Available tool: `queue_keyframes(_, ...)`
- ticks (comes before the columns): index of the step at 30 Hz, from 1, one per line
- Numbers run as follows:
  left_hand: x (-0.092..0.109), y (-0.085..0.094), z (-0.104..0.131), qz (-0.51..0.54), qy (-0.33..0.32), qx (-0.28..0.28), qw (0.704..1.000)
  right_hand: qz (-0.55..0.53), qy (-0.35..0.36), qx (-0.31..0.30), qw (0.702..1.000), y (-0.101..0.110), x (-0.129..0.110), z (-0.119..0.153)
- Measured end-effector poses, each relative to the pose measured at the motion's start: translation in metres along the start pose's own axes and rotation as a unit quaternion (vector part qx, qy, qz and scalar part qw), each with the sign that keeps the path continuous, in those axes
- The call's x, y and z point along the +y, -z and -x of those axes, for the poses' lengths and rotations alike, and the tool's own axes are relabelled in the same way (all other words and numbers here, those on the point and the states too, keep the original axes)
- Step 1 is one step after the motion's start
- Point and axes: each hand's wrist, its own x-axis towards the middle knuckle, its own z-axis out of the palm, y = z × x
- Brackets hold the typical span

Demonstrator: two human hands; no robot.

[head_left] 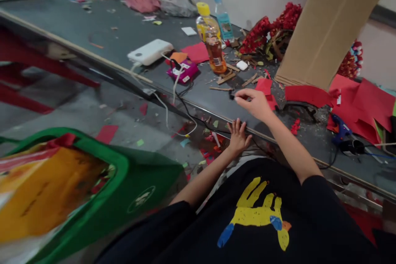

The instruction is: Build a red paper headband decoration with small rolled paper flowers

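Observation:
My right hand [253, 103] is over the dark table near its front edge, thumb and fingers pinched together. At its fingertips shows a small black piece [231, 95], too small to name. My left hand [238, 137] lies at the table edge with its fingers spread, holding nothing. Beyond my right hand are thin wooden strips [227, 77] and scraps of red paper [264, 86]. A bottle of amber drink with a yellow cap [213, 45] stands behind them, near a small white case [241, 65].
A white power bank [150, 52] and a purple power strip [183, 71] with cables lie left of the bottle. A cardboard sheet [331, 29] leans at the back right. A blue glue gun [340, 127] lies at right. A full green bin [145, 165] stands lower left.

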Motion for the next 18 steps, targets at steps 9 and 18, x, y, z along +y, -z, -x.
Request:
queue_keyframes(9,0.007,-0.017,0.008,-0.007,0.024,-0.051,0.998,0.202,0.037,-0.409,0.889,-0.218,-0.014,-0.042)
queue_keyframes(18,0.037,-0.004,-0.013,0.059,0.009,-0.119,0.991,0.08,-0.029,-0.444,0.892,-0.365,-0.057,-0.029)
